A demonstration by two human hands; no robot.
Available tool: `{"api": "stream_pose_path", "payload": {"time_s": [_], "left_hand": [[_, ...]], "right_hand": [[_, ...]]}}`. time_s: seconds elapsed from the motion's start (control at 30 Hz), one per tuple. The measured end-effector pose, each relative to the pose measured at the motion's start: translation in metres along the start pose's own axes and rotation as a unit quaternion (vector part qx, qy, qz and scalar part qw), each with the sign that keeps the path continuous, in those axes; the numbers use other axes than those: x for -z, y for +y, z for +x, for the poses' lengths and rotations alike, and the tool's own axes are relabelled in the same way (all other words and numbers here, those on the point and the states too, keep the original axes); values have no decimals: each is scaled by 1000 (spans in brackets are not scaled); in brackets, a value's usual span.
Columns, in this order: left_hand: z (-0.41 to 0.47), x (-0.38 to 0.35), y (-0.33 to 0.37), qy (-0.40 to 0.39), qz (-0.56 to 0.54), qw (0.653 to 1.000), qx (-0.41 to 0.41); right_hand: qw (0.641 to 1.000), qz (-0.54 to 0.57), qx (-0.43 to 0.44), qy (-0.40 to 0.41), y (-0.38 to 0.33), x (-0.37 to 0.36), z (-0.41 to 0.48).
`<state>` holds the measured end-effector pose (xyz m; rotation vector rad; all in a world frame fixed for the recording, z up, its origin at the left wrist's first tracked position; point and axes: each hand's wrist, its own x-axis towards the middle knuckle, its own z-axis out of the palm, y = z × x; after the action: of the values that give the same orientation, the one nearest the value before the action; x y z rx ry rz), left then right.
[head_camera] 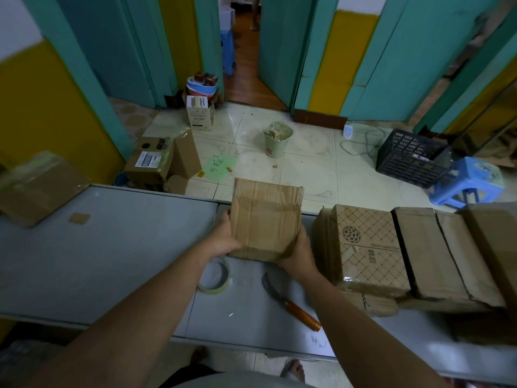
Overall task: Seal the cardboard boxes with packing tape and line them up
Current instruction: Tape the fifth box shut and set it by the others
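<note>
- Cardboard box (pixel 265 219): worn and creased, at the far edge of the grey table (pixel 112 247). The left hand (pixel 223 239) grips its left side and the right hand (pixel 299 253) its near right corner.
- Tape roll (pixel 214 275) and knife (pixel 291 301) lie idle just below the hands; cannot tell whether this box is taped.
- To the right, a row of closed boxes (pixel 419 247), touching one another; lining-up looks well underway.
- On the floor, a pale bin (pixel 277 140) full of scraps, and a black crate (pixel 411 158) whose contents are hidden.
</note>
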<state>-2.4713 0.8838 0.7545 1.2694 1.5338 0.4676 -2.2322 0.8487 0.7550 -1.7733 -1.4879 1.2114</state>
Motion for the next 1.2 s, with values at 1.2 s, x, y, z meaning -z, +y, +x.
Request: {"api": "stream_pose_path", "payload": {"time_s": [1.2], "left_hand": [[-11,-15,-16,0,71,997,-38]], "right_hand": [[978,128,-159,45,21,-9,-36]]}}
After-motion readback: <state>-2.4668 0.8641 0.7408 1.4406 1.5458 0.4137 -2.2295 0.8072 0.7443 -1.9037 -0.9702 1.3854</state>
